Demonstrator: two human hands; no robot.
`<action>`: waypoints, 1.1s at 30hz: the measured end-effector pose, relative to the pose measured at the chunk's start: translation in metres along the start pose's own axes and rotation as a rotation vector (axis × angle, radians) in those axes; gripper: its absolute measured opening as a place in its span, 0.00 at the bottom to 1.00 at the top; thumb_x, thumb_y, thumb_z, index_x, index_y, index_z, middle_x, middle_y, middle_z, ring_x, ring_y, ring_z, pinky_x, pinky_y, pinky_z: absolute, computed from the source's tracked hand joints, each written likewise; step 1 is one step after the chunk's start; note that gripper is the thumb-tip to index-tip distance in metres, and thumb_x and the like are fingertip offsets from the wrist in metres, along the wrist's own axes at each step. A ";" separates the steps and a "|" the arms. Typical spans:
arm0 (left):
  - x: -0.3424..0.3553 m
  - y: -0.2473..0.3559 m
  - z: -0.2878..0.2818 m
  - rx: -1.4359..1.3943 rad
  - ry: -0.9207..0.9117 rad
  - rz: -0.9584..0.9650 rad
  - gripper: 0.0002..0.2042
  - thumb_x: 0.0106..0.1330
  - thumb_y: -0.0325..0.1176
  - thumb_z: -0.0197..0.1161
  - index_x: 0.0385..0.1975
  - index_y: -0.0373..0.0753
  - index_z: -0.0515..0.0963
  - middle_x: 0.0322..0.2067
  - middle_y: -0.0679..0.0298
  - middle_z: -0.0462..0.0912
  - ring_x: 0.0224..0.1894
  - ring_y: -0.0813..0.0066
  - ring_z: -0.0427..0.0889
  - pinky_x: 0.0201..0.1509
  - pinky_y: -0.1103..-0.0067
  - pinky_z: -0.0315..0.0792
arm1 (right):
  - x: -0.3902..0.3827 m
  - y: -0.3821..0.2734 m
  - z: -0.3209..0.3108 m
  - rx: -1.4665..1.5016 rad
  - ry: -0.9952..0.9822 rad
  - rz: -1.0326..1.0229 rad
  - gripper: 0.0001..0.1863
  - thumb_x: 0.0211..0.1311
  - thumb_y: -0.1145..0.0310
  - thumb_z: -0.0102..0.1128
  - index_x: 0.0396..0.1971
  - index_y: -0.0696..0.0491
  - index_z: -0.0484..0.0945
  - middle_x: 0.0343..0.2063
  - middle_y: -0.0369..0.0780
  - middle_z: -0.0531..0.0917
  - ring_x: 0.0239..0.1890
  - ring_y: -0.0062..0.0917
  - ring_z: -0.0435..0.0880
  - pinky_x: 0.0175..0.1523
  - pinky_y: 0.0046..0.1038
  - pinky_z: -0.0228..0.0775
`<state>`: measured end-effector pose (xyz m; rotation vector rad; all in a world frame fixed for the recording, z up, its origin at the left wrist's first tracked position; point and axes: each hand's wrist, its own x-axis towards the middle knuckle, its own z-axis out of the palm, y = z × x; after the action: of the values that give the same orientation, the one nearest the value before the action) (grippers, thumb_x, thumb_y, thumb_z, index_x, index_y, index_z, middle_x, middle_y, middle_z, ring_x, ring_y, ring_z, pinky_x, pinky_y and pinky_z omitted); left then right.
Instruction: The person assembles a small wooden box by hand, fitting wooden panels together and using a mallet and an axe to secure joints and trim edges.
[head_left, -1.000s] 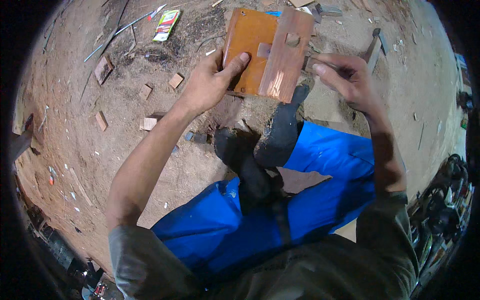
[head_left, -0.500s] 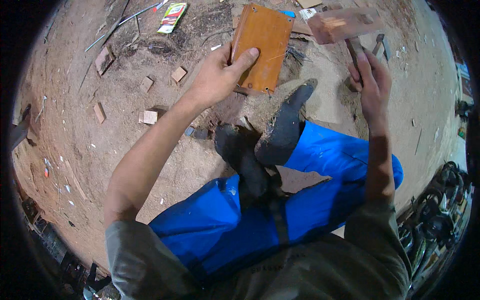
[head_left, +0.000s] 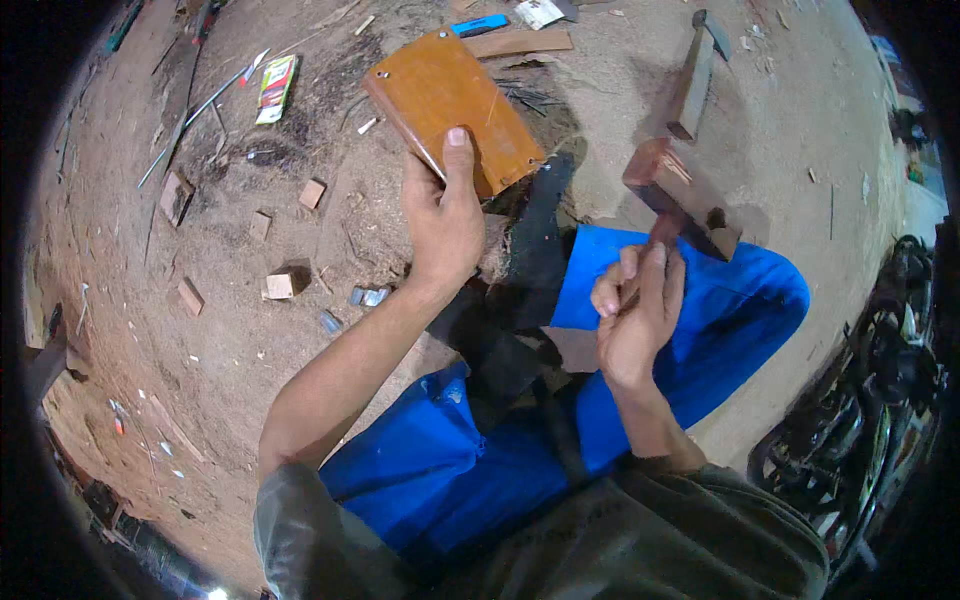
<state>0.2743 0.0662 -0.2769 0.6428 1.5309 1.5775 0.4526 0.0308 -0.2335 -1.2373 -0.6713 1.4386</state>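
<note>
left hand: glossy board; right hand: mallet (blocky, wooden)

– How many hands?
– Two: one left hand, one right hand.
– Mallets?
– One mallet, right of centre.
– Orange-brown panels?
– One orange-brown panel, top centre.
– Small wood blocks?
– I count five small wood blocks, left side.
– Packets?
– One packet, upper left.

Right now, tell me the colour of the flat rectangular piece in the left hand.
Orange-brown; the flat piece shows best in the head view.
</note>
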 end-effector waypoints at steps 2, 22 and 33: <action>-0.004 -0.002 0.002 -0.005 0.005 0.021 0.24 0.80 0.47 0.53 0.60 0.29 0.68 0.53 0.56 0.77 0.54 0.75 0.75 0.59 0.76 0.70 | -0.007 -0.007 0.005 -0.148 -0.081 0.164 0.13 0.81 0.59 0.45 0.53 0.53 0.67 0.29 0.36 0.74 0.17 0.15 0.68 0.19 0.20 0.55; 0.003 0.008 -0.013 0.159 0.044 -0.052 0.25 0.78 0.46 0.56 0.55 0.26 0.63 0.50 0.53 0.73 0.52 0.73 0.72 0.58 0.72 0.70 | 0.019 -0.009 -0.030 -0.132 -0.001 -0.137 0.18 0.79 0.66 0.47 0.60 0.58 0.59 0.28 0.39 0.74 0.17 0.16 0.67 0.20 0.20 0.58; 0.014 0.052 -0.027 1.113 -0.382 0.803 0.18 0.58 0.38 0.75 0.48 0.47 0.83 0.50 0.66 0.81 0.53 0.63 0.74 0.58 0.66 0.62 | 0.038 0.003 -0.041 -0.125 0.064 -0.019 0.13 0.79 0.66 0.49 0.55 0.55 0.63 0.28 0.37 0.74 0.18 0.14 0.67 0.20 0.18 0.58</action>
<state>0.2336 0.0668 -0.2322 2.2391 1.8631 0.8224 0.4942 0.0569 -0.2609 -1.3647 -0.7371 1.3528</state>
